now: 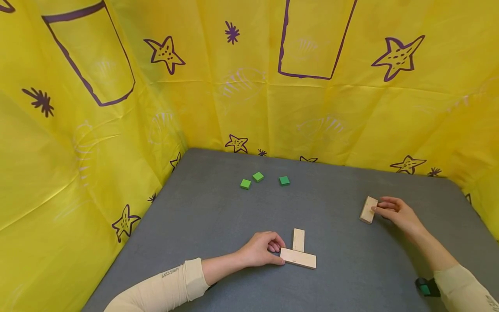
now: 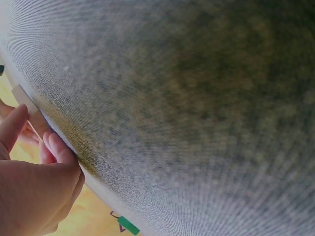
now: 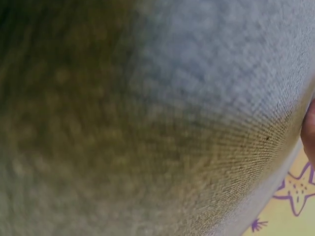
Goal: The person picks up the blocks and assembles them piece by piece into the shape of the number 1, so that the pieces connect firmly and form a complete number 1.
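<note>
- Head view: the left hand (image 1: 263,249) is pinching the left end of the crosswise wooden plank (image 1: 299,258), thumb in front and fingers behind.
- A second wooden plank (image 1: 298,240) is lying behind it, pointing away, its near end meeting the long side so that the pair is forming a T.
- Off to the right, the right hand (image 1: 401,216) is holding the third wooden plank (image 1: 367,210) narrowly by its right edge; whether this plank is touching the grey tabletop (image 1: 218,199), I cannot tell.
- All three planks are showing pale, smooth, straight-edged rectangular faces.
- Farther back, two light green square tiles (image 1: 245,184) (image 1: 258,177) are lying near each other, with a darker green tile (image 1: 284,180) to their right.
- Yellow cloth (image 1: 202,108), creased and printed with purple starfish, is hanging around the tabletop.
- Left wrist view: thumb and fingers are gripping the pale plank; woven-looking grey texture is filling most of the view.
- Right wrist view: only a bit of the right hand is showing at the edge; its grip is hidden here.
</note>
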